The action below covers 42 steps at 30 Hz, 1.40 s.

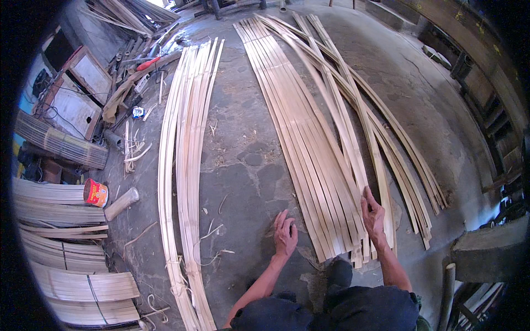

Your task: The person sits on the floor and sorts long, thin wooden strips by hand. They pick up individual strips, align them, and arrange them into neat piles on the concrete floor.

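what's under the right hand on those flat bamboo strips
The right hand rests on the near ends of the flat bamboo strips, which lie side by side on the stone floor. The floor beneath the strips is covered from view.

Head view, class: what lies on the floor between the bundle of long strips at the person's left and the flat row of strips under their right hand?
Mostly bare stone floor with a few thin shavings; the left hand rests there, seen in the head view.
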{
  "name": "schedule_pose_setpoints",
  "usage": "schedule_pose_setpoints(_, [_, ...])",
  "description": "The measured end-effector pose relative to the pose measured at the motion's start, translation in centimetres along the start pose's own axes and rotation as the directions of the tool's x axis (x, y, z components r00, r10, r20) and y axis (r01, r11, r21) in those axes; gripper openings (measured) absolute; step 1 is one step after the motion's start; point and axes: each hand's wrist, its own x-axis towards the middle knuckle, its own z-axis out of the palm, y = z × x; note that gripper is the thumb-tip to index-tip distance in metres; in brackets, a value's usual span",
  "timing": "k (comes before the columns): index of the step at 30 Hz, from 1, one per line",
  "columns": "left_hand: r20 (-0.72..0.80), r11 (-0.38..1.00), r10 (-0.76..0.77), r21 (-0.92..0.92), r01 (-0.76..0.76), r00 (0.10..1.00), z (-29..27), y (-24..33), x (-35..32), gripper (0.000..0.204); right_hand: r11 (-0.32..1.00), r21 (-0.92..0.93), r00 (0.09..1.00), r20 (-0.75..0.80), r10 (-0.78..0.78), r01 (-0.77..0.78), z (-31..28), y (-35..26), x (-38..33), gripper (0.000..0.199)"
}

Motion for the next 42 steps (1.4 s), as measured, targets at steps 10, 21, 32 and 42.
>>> schedule_pose_setpoints(10, [0.027, 1.000, 0.007, 0.022, -0.008, 1.000, -0.5, 0.0, 0.0, 0.020, 0.907, -0.410, 0.993, 0.022, 0.112, -0.093, -1.3, 3.4, 1.4, 0.040])
schedule_pose_setpoints(21, [0.016, 0.999, 0.026, 0.030, -0.026, 1.000, 0.1, -1.0, -0.3, 0.022, 0.813, -0.574, 0.990, 0.022, 0.137, -0.100, -1.5, 4.3, 0.0, 0.040])
schedule_pose_setpoints(32, [0.047, 0.999, 0.020, 0.030, -0.021, 0.999, 0.0, -0.7, 0.0, 0.024, 0.889, -0.458, 1.000, -0.012, 0.009, -0.013, -0.6, 6.0, -0.9, 0.038])
schedule_pose_setpoints(42, [0.058, 0.999, 0.030, 0.022, -0.032, 0.998, -0.3, -0.2, 0.2, 0.026, 0.881, -0.473, 0.999, -0.046, -0.003, -0.020, -0.3, 6.2, -0.7, 0.038])
